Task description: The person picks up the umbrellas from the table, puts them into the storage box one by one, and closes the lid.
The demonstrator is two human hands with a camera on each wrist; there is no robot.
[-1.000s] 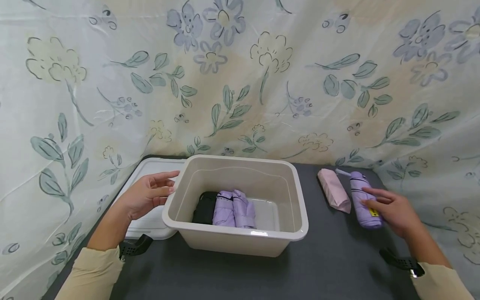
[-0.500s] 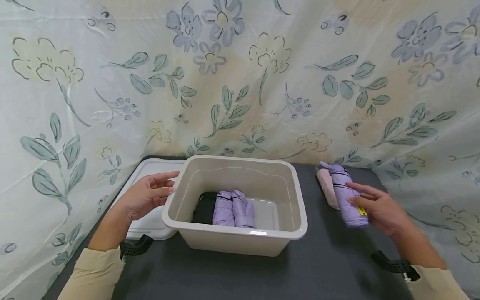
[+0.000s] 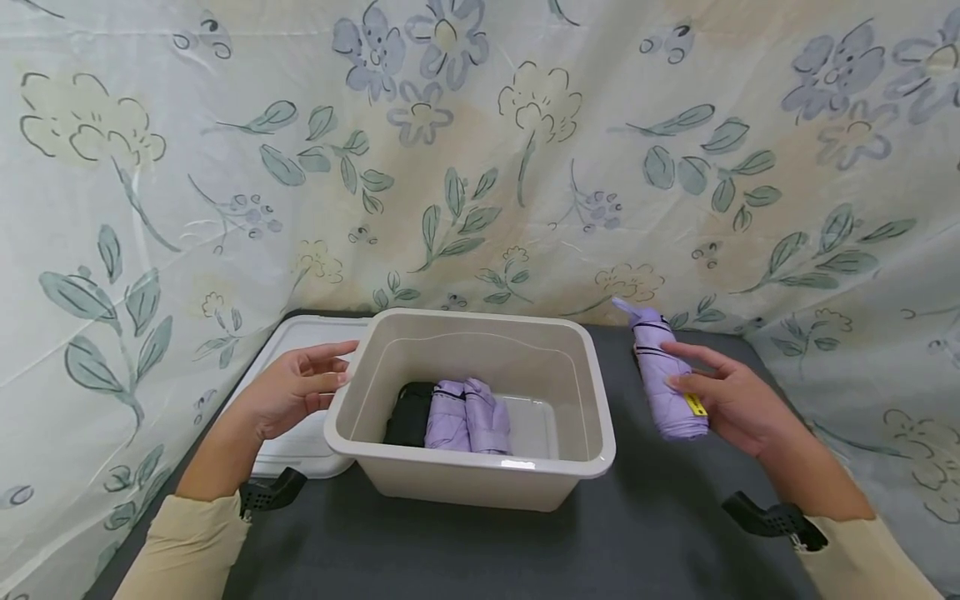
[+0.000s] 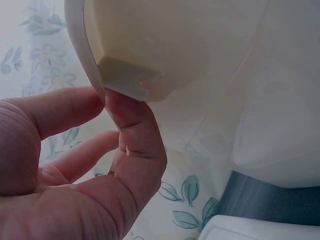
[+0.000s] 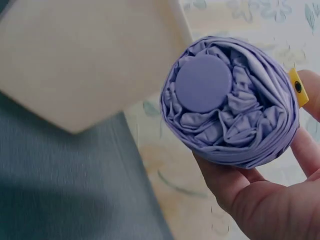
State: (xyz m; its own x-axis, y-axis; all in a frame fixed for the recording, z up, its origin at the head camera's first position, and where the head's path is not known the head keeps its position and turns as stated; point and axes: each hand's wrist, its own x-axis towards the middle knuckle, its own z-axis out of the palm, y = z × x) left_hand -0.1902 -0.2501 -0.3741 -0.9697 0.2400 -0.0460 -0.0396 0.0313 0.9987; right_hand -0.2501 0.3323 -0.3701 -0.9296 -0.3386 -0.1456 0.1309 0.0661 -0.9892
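Observation:
My right hand (image 3: 738, 404) grips a folded purple umbrella (image 3: 666, 383) held up over the table, tilted, with its wrist strap at the far end. In the right wrist view the umbrella's round end (image 5: 204, 83) and gathered cloth face the camera, and a yellow tag (image 5: 299, 87) sticks out beside the fingers. My left hand (image 3: 303, 387) pinches the left rim of a beige plastic bin (image 3: 468, 492); a finger curls under the rim in the left wrist view. Inside the bin, at its left, stand a black folded bundle (image 3: 409, 417) and two purple folded umbrellas (image 3: 487, 421).
A white lid (image 3: 300, 458) lies flat on the table left of the bin, partly behind the left arm. The dark grey table (image 3: 450, 550) ends at a floral curtain (image 3: 465, 167) behind and at both sides. The bin's right side holds bare floor (image 3: 531, 425).
My right hand has lifted the purple umbrella off the table and carried it left towards the bin. It now covers the pink wrapped bundle behind it. The left hand and bin have stayed put.

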